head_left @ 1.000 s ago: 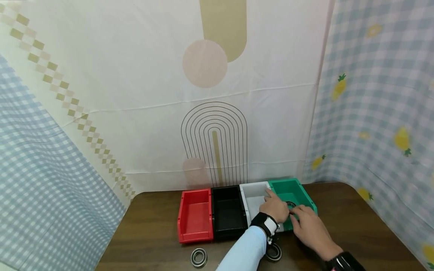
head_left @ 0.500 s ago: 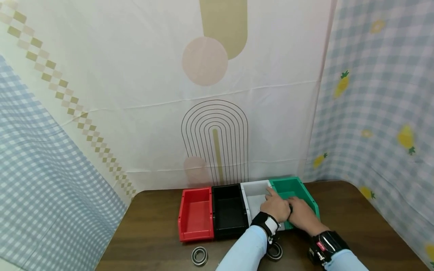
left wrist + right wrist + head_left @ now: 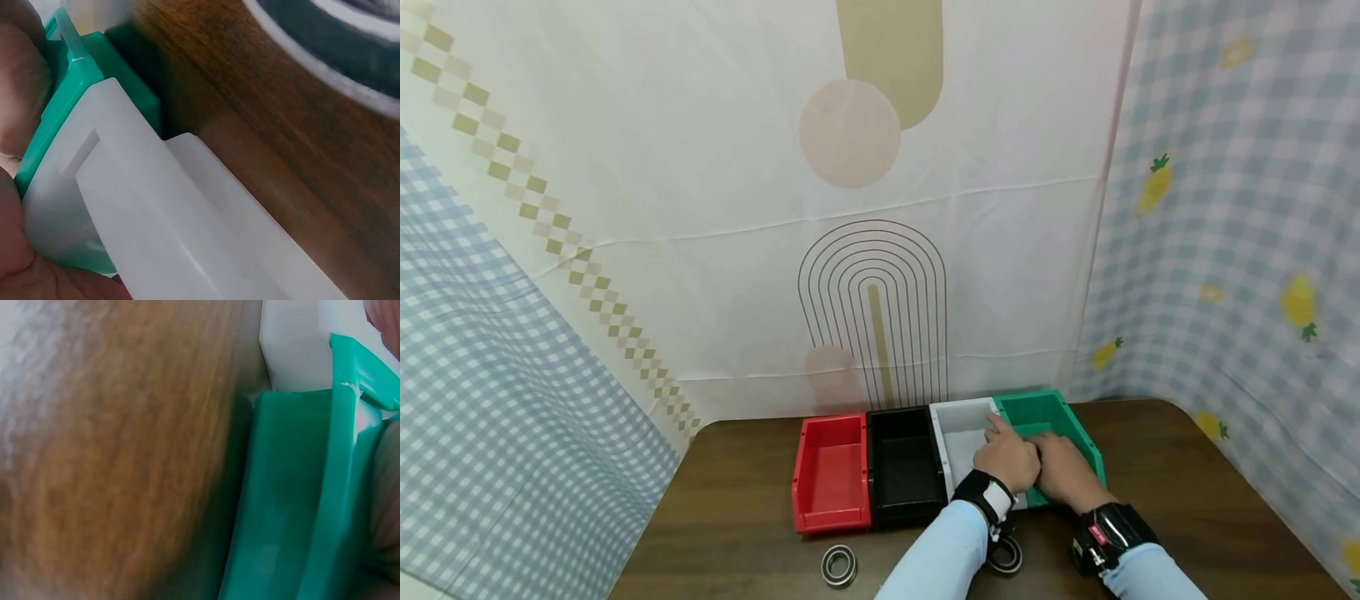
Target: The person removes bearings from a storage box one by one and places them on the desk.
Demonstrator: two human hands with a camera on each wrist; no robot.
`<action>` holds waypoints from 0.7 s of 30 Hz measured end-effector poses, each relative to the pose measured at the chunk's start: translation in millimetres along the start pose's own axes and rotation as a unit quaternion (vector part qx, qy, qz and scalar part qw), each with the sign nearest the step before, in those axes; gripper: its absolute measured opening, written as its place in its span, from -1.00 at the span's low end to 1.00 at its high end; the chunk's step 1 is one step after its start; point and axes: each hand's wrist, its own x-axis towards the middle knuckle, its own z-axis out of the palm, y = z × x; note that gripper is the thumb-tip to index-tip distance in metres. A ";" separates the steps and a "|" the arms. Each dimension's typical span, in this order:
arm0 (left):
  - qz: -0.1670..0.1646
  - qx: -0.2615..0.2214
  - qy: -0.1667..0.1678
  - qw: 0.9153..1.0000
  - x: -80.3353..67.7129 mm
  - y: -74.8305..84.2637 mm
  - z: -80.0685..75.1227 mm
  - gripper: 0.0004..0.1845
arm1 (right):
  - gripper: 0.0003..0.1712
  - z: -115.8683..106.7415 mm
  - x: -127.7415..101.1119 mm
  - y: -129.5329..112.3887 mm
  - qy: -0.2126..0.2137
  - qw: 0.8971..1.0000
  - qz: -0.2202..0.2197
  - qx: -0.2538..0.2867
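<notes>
My left hand (image 3: 1006, 460) lies over the wall between the white bin (image 3: 961, 427) and the green bin (image 3: 1036, 408), its index finger stretched forward. Right against it, my right hand (image 3: 1063, 468) reaches down into the green bin, fingertips hidden. No ball bearing shows between the hands now, so what either one holds is hidden. In the right wrist view, skin (image 3: 389, 494) shows just inside the green wall. On the table, one bearing (image 3: 838, 567) sits before the red bin, and another (image 3: 1006, 557) is partly covered by the left wrist.
The red bin (image 3: 831, 475) and the black bin (image 3: 906, 467) stand to the left in the same row. A brown wooden table (image 3: 722, 500) carries everything. Patterned cloths (image 3: 737, 317) hang behind and at both sides.
My right hand has moved forward and left into the green bin, closing up to the left hand. The bearing seen there earlier is now covered. My left hand stays nearly still.
</notes>
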 end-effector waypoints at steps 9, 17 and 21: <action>-0.011 0.010 0.006 1.000 -1.6 0.9 -1.2 -0.23 | -0.69 0.7 -2.4 -3.8 0.006 1.000 0.021 0.009; -0.015 0.008 0.008 1.000 -1.0 1.0 0.5 -0.21 | -0.65 0.6 -3.3 -6.0 -0.005 0.999 0.038 0.010; -0.014 0.009 0.015 1.000 -2.9 2.5 -0.2 -0.21 | -0.63 1.0 -3.3 -4.4 -0.005 0.999 0.044 0.009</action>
